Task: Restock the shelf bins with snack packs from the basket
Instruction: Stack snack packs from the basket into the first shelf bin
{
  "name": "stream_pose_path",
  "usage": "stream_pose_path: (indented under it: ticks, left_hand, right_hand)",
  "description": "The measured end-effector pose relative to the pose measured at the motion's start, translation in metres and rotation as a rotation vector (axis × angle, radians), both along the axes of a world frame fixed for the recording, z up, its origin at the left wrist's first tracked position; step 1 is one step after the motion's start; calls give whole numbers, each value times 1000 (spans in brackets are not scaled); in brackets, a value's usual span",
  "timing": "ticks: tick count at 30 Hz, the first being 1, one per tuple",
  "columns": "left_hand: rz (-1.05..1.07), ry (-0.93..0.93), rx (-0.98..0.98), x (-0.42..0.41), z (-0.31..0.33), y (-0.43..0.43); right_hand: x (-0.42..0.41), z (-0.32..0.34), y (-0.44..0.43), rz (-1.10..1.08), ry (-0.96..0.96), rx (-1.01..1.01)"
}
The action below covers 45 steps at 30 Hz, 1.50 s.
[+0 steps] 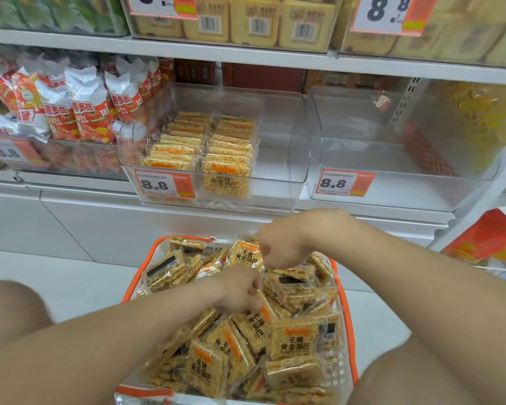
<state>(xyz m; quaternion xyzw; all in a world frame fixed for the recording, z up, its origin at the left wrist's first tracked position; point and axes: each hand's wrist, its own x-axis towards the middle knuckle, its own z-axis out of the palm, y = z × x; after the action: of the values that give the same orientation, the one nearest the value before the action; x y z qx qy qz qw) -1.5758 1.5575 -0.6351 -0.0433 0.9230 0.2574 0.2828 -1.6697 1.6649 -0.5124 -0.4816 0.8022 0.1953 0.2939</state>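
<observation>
Gripping snack packs [244,255]; price tag [164,184] reads 8.8.

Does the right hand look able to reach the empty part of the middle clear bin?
Likely yes: the clear bin is open on top, and nothing stands between it and the right hand.

Both forearms [135,331] and knees [12,311] are bare.

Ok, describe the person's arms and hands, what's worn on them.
No sleeves show on the left arm or right arm up to the frame edge. The left hand and right hand wear no gloves; no watch or band at either wrist. Fingers too blurred to rule out rings.
</observation>
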Motion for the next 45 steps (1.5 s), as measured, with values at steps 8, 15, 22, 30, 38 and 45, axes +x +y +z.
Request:
stream_pose_path:
  ticks: [8, 15, 22, 30, 38, 45]
  left_hand:
    - [40, 56, -23, -15, 48, -23]
    - [328, 77, 243, -9, 117, -64]
    - [479, 82, 302, 4, 143, -84]
    - [739, 216, 546, 10, 185, -94]
    - [602, 820, -148, 4, 182, -116]
    - [313, 583, -359, -3, 162, -129]
  right_hand:
    - [-8, 6, 1, -14, 4, -83]
    - [-11, 20, 3, -13, 10, -201]
    - [-9, 29, -6, -45, -62, -434]
    - [-4, 43, -22, -242, -49, -1065]
    - [-24, 50, -34, -457, 225, -1460]
    - [-41, 21, -48, -204, 350, -1026]
